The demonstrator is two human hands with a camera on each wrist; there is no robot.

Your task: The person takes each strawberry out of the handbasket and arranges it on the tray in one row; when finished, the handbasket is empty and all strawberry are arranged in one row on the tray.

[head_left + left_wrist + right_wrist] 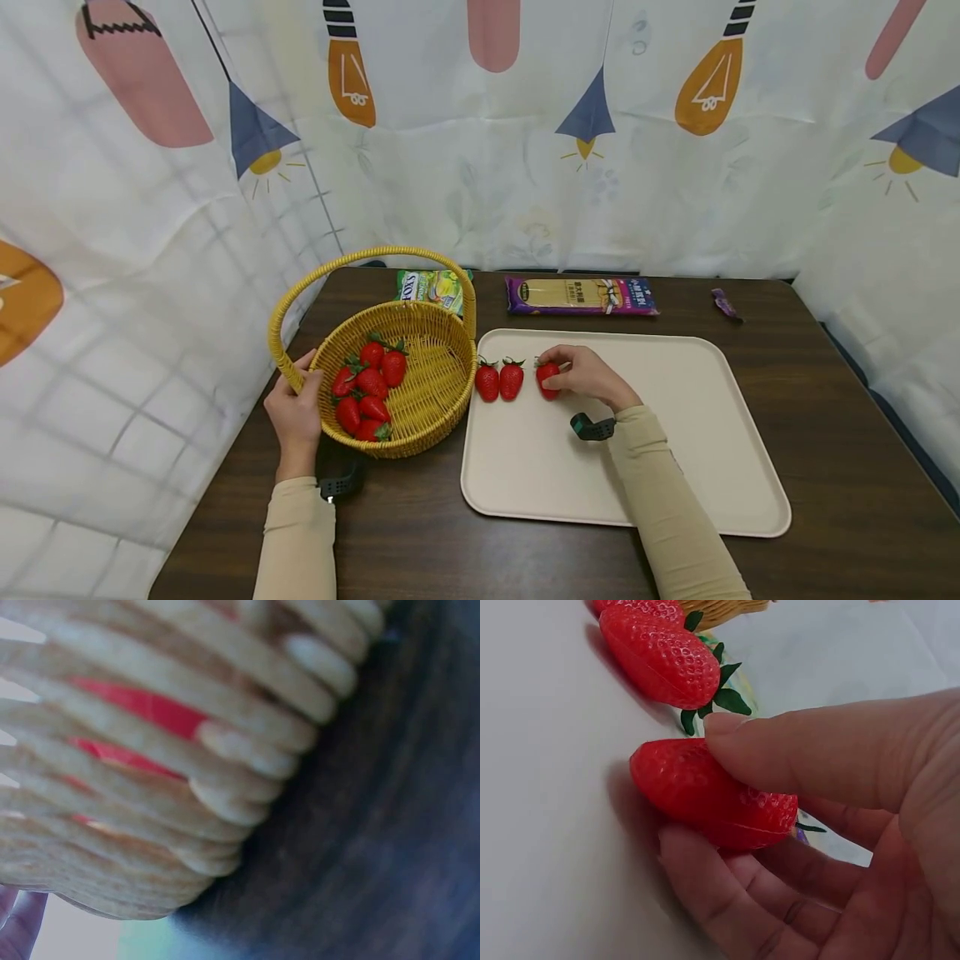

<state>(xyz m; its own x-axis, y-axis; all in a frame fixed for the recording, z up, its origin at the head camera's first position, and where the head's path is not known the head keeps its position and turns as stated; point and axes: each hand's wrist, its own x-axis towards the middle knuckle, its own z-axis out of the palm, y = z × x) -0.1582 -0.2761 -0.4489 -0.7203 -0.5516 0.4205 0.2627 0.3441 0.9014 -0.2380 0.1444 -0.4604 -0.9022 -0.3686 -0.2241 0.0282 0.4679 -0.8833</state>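
The right grip (588,375) is pinching one red strawberry (697,799) between the thumb and the curled fingers. This strawberry is over the left part of a cream tray (540,475), close to its surface; whether it touches the tray, I cannot tell. To the left of the right grip, two more strawberries, an outer one (487,382) and an inner one (512,381), lie on the tray side by side, with their green leaves pointing away from the person. A small gap separates the inner one from the strawberry in the grip.

The left grip (295,412) holds the yellow woven basket (442,383) at its left edge, beside the lower end of the tall handle (371,254). Just right of this grip, inside the basket, seven strawberries (372,383) can be seen, gathered on the side nearest to it.

Farther away than both grips, on the dark table (420,533), there is a green packet (431,287) partly behind the handle. A long purple packet (581,297) lies beyond the right grip, and a small purple wrapper (726,304) is farther to the right of it.
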